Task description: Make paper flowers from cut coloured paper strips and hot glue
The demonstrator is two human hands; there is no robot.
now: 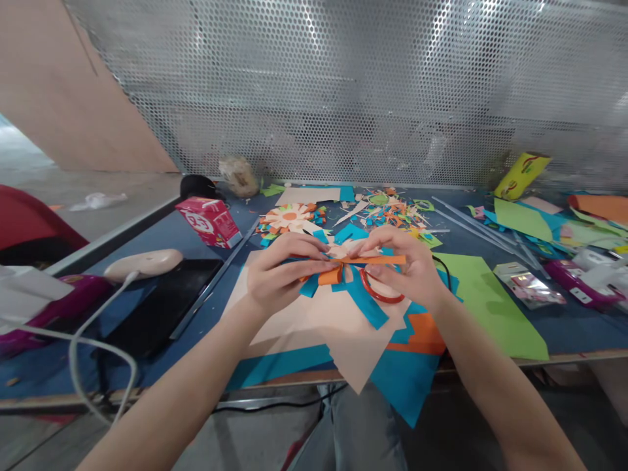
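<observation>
My left hand [282,271] and my right hand [407,265] meet over the middle of the table, both pinching an orange paper strip [375,260] that runs between them. The left fingers close on its left end, where it folds down. The right fingers press its right part. Red-handled scissors [377,292] lie just under my right hand. Beneath both hands lie a peach paper sheet [343,327] and blue paper pieces [366,304].
A finished paper flower [289,217] and a heap of coloured scraps [392,209] lie behind the hands. A green sheet [490,307] lies to the right. A red carton [209,221], a black tablet [161,304] and a white cable [93,340] are on the left. A perforated metal screen [343,91] backs the table.
</observation>
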